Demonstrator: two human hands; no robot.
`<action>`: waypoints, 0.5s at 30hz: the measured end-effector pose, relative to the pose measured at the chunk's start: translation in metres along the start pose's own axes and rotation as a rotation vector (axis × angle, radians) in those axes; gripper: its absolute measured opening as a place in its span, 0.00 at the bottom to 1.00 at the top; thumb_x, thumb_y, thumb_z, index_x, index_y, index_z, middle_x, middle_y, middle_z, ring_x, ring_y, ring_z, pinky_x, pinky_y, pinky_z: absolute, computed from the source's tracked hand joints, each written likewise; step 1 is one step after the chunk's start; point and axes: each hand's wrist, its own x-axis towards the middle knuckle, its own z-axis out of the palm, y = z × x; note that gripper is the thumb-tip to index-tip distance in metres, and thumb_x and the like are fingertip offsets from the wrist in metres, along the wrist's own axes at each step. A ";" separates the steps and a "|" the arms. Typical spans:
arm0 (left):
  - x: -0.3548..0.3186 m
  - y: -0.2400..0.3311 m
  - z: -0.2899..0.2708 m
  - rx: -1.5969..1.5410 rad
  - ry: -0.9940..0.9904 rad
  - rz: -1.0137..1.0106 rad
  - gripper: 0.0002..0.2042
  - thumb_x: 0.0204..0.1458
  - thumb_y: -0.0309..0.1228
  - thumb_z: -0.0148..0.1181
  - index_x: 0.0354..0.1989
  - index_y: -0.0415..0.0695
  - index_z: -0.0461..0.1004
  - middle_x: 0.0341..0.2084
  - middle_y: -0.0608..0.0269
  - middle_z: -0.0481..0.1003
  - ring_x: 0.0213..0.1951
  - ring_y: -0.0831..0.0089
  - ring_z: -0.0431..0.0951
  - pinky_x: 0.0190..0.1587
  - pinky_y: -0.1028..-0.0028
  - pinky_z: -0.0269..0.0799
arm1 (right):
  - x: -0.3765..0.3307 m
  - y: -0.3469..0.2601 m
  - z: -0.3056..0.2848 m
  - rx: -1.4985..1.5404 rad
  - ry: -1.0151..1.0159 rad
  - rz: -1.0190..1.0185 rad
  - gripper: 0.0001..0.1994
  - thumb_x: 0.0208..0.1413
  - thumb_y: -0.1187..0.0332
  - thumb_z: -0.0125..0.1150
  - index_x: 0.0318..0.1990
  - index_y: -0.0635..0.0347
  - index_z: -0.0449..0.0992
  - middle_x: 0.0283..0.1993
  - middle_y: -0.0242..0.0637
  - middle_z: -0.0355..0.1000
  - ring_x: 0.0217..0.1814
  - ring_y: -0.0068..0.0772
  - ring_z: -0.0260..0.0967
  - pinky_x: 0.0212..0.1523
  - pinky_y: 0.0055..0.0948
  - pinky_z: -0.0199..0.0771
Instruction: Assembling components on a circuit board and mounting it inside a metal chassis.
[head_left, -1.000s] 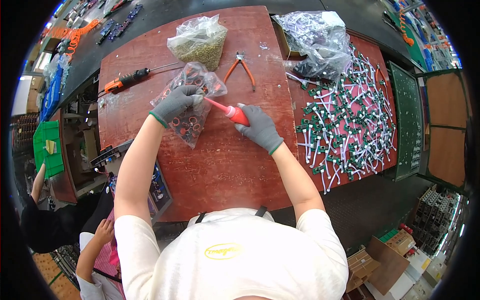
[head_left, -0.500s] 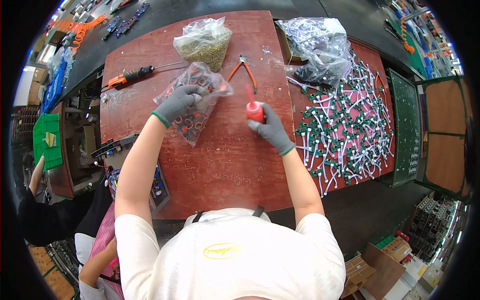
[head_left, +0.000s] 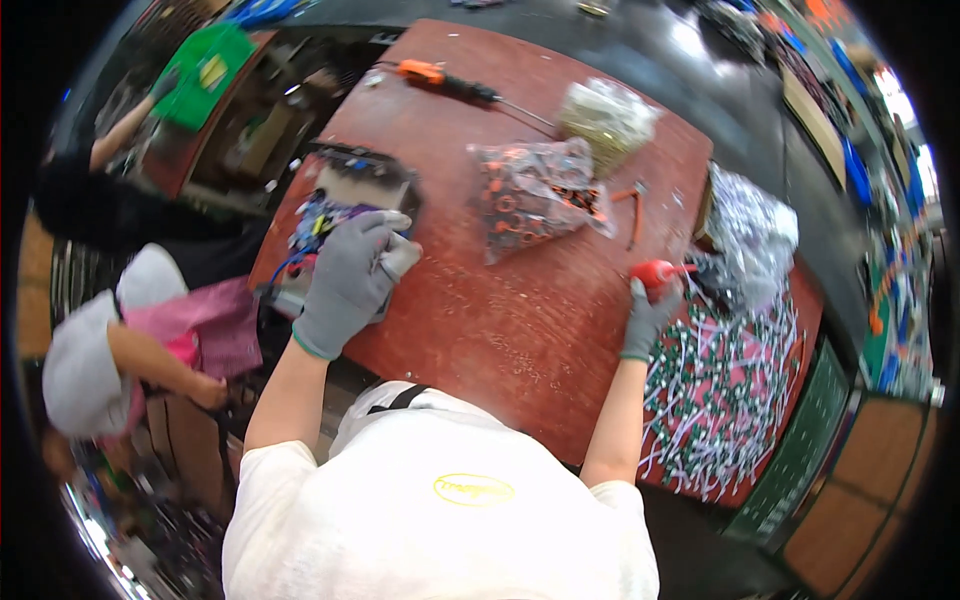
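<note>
Grey-gloved right hand [head_left: 648, 318] fist-tight round red bottle [head_left: 655, 273]; left hand [head_left: 350, 280] curled on tray [head_left: 345, 190] w/ parts.

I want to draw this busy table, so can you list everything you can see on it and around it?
Table: one, reddish-brown, centre.
Screwdriver: one, orange and black handle, far edge of the table.
Clear bag of orange and dark rings: one, middle of the table.
Clear bag of small yellowish parts: one, far side.
Pliers: one, orange handles, right of the ring bag.
Crinkled clear bag: one, right side.
White and green small parts: many, spread at the right.
Dark tray of coloured bits: one, left edge of the table.
Red bottle: one, in the right hand.
Other people: two, at the left.
Left hand: grey glove, over the tray.
Right hand: grey glove, holding the bottle.
</note>
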 end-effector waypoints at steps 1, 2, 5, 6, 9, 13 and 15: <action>-0.019 -0.001 -0.007 0.017 0.039 -0.039 0.11 0.50 0.33 0.59 0.37 0.39 0.76 0.39 0.51 0.74 0.42 0.55 0.74 0.48 0.64 0.68 | -0.004 -0.015 -0.004 -0.127 0.066 -0.015 0.29 0.48 0.68 0.66 0.57 0.65 0.62 0.52 0.41 0.64 0.53 0.34 0.62 0.56 0.32 0.63; -0.038 -0.002 -0.012 0.171 0.106 -0.049 0.13 0.50 0.35 0.59 0.39 0.39 0.75 0.42 0.51 0.73 0.45 0.54 0.72 0.49 0.63 0.67 | -0.015 -0.017 -0.005 -0.111 0.035 -0.038 0.29 0.48 0.68 0.66 0.57 0.65 0.62 0.52 0.41 0.64 0.53 0.34 0.62 0.56 0.32 0.63; -0.089 -0.012 -0.033 0.361 0.194 -0.156 0.18 0.51 0.37 0.59 0.46 0.38 0.72 0.50 0.51 0.68 0.54 0.52 0.67 0.56 0.60 0.61 | -0.048 -0.042 0.010 -0.072 -0.036 0.061 0.21 0.51 0.71 0.63 0.52 0.66 0.66 0.52 0.40 0.66 0.52 0.34 0.63 0.55 0.31 0.64; -0.104 -0.019 -0.038 0.463 0.362 -0.180 0.17 0.51 0.34 0.58 0.48 0.38 0.71 0.52 0.50 0.68 0.55 0.52 0.66 0.57 0.61 0.61 | -0.066 -0.072 0.020 0.044 -0.143 -0.012 0.18 0.51 0.72 0.62 0.49 0.66 0.69 0.51 0.39 0.67 0.51 0.33 0.64 0.54 0.30 0.64; -0.144 -0.060 -0.043 0.542 0.604 -0.243 0.19 0.55 0.34 0.55 0.52 0.37 0.67 0.53 0.49 0.67 0.58 0.52 0.63 0.61 0.61 0.57 | -0.115 -0.170 0.037 0.189 -0.564 -0.297 0.12 0.49 0.72 0.62 0.43 0.61 0.73 0.43 0.40 0.70 0.47 0.39 0.67 0.50 0.33 0.67; -0.210 -0.175 -0.012 -0.427 0.687 -0.529 0.24 0.60 0.43 0.49 0.57 0.37 0.64 0.54 0.52 0.68 0.57 0.64 0.66 0.60 0.68 0.59 | -0.174 -0.250 0.080 0.343 -0.868 -0.580 0.15 0.47 0.69 0.65 0.44 0.59 0.72 0.41 0.41 0.71 0.45 0.44 0.68 0.46 0.37 0.69; -0.203 -0.170 -0.003 -0.514 0.657 -0.584 0.25 0.60 0.43 0.50 0.58 0.37 0.64 0.53 0.53 0.69 0.56 0.66 0.67 0.59 0.70 0.60 | -0.190 -0.273 0.096 0.343 -0.895 -0.609 0.17 0.47 0.67 0.66 0.44 0.59 0.72 0.40 0.41 0.71 0.44 0.44 0.68 0.44 0.37 0.69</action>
